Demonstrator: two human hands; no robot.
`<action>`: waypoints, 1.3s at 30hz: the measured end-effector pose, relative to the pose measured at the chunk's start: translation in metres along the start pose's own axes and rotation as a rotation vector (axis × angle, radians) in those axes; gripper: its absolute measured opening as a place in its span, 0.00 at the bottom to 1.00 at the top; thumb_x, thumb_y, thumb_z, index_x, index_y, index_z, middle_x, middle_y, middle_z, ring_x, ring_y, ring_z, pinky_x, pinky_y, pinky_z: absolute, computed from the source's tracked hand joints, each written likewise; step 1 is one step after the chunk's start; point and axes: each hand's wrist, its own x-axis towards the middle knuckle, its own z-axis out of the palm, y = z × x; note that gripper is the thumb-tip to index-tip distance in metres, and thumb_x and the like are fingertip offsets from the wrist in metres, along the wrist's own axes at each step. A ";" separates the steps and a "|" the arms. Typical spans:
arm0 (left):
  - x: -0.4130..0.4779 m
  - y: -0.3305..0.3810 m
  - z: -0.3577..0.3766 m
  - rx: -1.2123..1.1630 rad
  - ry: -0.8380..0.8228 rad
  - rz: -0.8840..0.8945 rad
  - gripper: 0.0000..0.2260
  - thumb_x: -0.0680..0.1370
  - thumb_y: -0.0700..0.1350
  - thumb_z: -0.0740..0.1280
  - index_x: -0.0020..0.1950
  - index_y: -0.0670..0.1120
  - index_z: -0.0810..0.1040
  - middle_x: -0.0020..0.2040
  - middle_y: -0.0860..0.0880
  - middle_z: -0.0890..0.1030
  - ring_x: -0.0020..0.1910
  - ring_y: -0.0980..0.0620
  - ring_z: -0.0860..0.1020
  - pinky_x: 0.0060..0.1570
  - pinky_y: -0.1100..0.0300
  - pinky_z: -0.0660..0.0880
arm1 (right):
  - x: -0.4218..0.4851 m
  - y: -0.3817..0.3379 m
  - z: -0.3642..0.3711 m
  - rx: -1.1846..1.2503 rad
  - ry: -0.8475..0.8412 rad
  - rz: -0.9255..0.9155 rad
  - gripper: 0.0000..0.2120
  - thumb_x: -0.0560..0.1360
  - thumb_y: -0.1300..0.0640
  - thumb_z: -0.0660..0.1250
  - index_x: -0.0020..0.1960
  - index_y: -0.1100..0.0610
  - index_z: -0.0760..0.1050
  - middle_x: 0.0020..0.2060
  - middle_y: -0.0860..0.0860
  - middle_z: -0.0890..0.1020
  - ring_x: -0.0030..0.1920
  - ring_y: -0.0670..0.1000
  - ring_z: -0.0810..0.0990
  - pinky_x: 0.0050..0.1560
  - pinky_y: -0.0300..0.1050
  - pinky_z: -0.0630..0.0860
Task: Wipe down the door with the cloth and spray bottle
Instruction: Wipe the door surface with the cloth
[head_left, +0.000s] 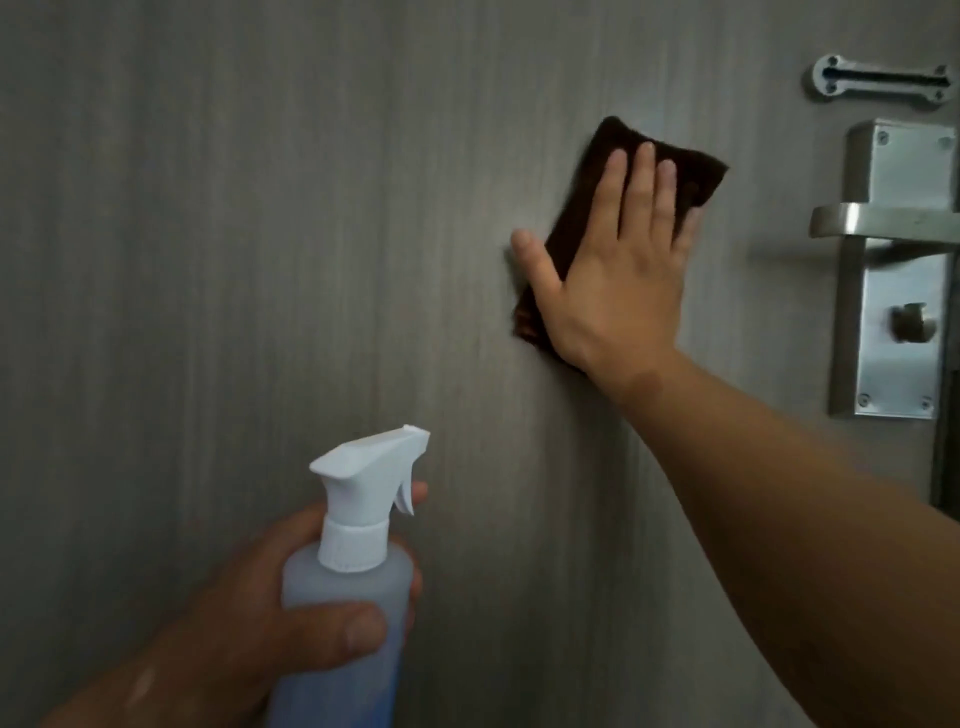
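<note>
Wiping step in hand. Right hand (618, 270), fingers spread flat, presses dark cloth (582, 218) on door (260, 234) near handle-side edge. Left hand (291, 603) wraps spray bottle (348, 587), held off door. Next: likely stroke toward unwiped panel.

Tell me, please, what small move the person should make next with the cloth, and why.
Probably slide the right hand, pressed flat on the dark cloth, to the left across the door. The cloth lies close beside the lever handle, and most of the grey surface stretches to its left. The left hand grips the spray bottle low, nozzle toward the door.
</note>
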 end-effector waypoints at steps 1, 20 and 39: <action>-0.003 0.002 -0.007 -0.006 0.002 -0.011 0.35 0.48 0.53 0.86 0.54 0.50 0.84 0.43 0.35 0.83 0.38 0.37 0.82 0.39 0.49 0.79 | -0.012 -0.009 0.003 -0.008 -0.009 -0.086 0.48 0.79 0.27 0.50 0.85 0.59 0.48 0.84 0.59 0.50 0.84 0.59 0.46 0.82 0.64 0.43; -0.161 -0.085 -0.041 -0.103 0.320 -0.328 0.38 0.54 0.54 0.84 0.63 0.51 0.79 0.45 0.37 0.82 0.42 0.40 0.80 0.44 0.46 0.76 | -0.202 -0.036 0.038 -0.009 -0.135 -0.809 0.31 0.87 0.41 0.55 0.82 0.60 0.62 0.81 0.58 0.63 0.82 0.58 0.60 0.80 0.66 0.55; -0.219 -0.181 -0.020 -0.137 0.332 -0.423 0.39 0.52 0.53 0.85 0.60 0.46 0.81 0.44 0.35 0.81 0.40 0.36 0.80 0.41 0.43 0.77 | -0.537 -0.009 0.087 -0.062 -0.436 -1.381 0.27 0.84 0.55 0.48 0.82 0.56 0.62 0.83 0.53 0.62 0.82 0.51 0.59 0.82 0.64 0.44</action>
